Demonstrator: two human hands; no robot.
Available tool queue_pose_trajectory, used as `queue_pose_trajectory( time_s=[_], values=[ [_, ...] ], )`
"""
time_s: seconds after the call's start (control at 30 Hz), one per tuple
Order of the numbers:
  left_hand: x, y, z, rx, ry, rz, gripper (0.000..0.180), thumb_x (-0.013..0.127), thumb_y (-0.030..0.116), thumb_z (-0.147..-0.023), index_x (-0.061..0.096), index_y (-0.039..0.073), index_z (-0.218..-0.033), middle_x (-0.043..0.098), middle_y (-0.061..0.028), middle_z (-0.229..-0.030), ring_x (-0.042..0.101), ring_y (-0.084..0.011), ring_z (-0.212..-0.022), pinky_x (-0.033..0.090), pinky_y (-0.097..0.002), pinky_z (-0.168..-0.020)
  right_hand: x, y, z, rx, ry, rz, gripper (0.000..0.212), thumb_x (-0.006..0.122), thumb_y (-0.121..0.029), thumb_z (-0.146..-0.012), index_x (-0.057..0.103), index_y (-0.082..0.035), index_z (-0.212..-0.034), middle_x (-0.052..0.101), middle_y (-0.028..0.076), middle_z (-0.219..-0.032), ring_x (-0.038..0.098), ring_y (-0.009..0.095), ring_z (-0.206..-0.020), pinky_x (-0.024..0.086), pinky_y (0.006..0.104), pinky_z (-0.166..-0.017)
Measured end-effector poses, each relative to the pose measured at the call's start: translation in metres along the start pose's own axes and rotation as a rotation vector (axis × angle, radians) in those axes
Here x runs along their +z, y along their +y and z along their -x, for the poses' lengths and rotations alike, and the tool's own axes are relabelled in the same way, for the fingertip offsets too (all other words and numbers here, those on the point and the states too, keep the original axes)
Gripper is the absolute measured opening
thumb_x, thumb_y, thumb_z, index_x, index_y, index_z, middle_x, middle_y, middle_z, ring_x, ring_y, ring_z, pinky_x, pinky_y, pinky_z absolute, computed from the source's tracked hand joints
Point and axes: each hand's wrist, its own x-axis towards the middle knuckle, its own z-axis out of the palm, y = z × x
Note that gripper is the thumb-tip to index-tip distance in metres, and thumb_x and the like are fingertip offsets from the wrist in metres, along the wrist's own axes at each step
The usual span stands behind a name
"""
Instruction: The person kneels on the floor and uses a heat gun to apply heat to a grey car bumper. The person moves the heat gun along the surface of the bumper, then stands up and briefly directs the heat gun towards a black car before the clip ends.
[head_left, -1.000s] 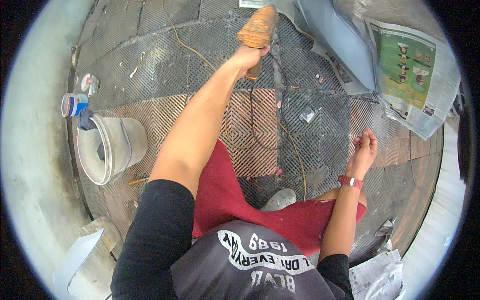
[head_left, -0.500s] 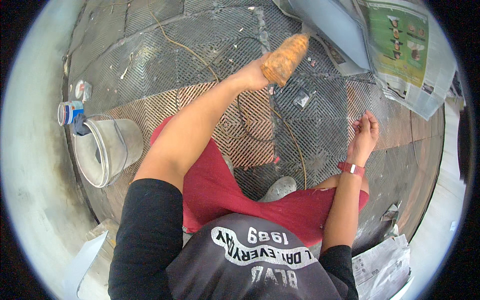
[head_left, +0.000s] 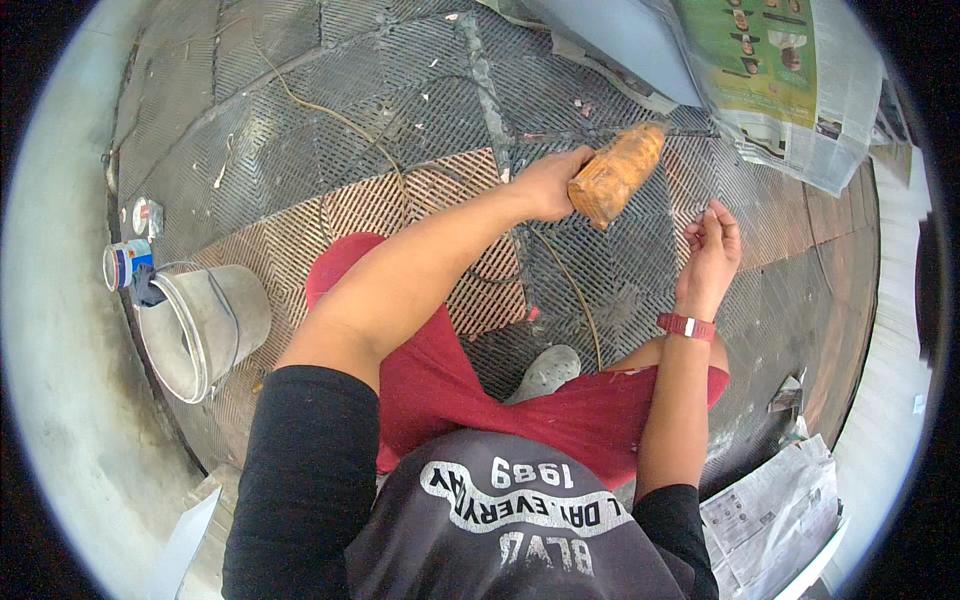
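Observation:
My left hand (head_left: 552,187) is closed round the near end of an orange-brown, ribbed, tapering bottle-like object (head_left: 617,175). Its exact kind is unclear, and its narrow far end is blurred. The object is held tilted above the dark rubber matting, pointing away and to the right. To the right of it, my right hand (head_left: 713,245) hovers over the mat with its fingers curled in and drawn together. Whether anything small is between those fingertips cannot be made out. The two hands are apart, and a grey-blue panel (head_left: 625,45) edged with newspaper lies beyond them.
Far right hangs printed newspaper (head_left: 770,100). At left stand a whitish bucket (head_left: 240,310) with a dark cloth on its rim and a blue-and-white can (head_left: 128,262). A yellowish hose (head_left: 345,120) crosses the ribbed floor mat (head_left: 400,60). More newspaper (head_left: 775,510) lies at lower right.
My left hand has brought the orange-brown object nearer to me and to the right, closer to my right hand. My view has shifted slightly; my right hand keeps its curled pose.

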Motion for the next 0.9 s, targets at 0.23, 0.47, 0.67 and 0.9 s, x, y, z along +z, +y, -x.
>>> queue_pose_trajectory(
  time_s=[0.23,0.47,0.67,0.9],
  values=[
    [-0.007,0.008,0.002,0.103,-0.072,0.046,0.052,0.078,0.024,-0.094,0.056,0.006,-0.138,0.070,-0.0222,-0.131,0.065,-0.0420,-0.126,0.052,-0.0457,-0.105,-0.009,-0.002,-0.002,-0.004,0.023,0.003,0.016,0.066,-0.008,-0.106,0.069,-0.004,-0.121,0.066,0.000,-0.093,0.061,0.010,-0.079,0.053,0.0255,-0.071],
    [-0.076,-0.013,0.047,0.056,0.026,0.134,0.061,0.075,0.020,-0.098,0.050,0.006,-0.153,0.065,-0.0154,-0.148,0.061,-0.0263,-0.137,0.047,-0.0386,-0.115,-0.008,0.003,-0.011,-0.003,0.011,-0.022,0.018,0.068,-0.010,-0.105,0.068,-0.003,-0.122,0.066,0.000,-0.091,0.061,0.010,-0.078,0.051,0.0255,-0.073],
    [-0.132,-0.043,0.078,-0.045,0.080,0.036,0.060,0.080,0.025,-0.098,0.057,0.004,-0.149,0.067,-0.0100,-0.145,0.060,-0.0206,-0.134,0.046,-0.0368,-0.116,0.017,0.008,-0.010,-0.008,-0.053,-0.023,0.019,0.069,-0.009,-0.104,0.068,-0.003,-0.122,0.068,0.001,-0.092,0.062,0.009,-0.078,0.051,0.0253,-0.073],
    [-0.173,-0.039,0.099,-0.200,0.205,0.114,0.054,0.080,0.023,-0.095,0.063,0.005,-0.143,0.073,-0.0078,-0.126,0.067,-0.0157,-0.112,0.057,-0.0349,-0.092,0.038,0.010,-0.007,0.007,-0.063,-0.011,0.018,0.068,-0.009,-0.105,0.068,-0.002,-0.122,0.067,0.000,-0.091,0.062,0.009,-0.076,0.052,0.0254,-0.073]
  ],
)
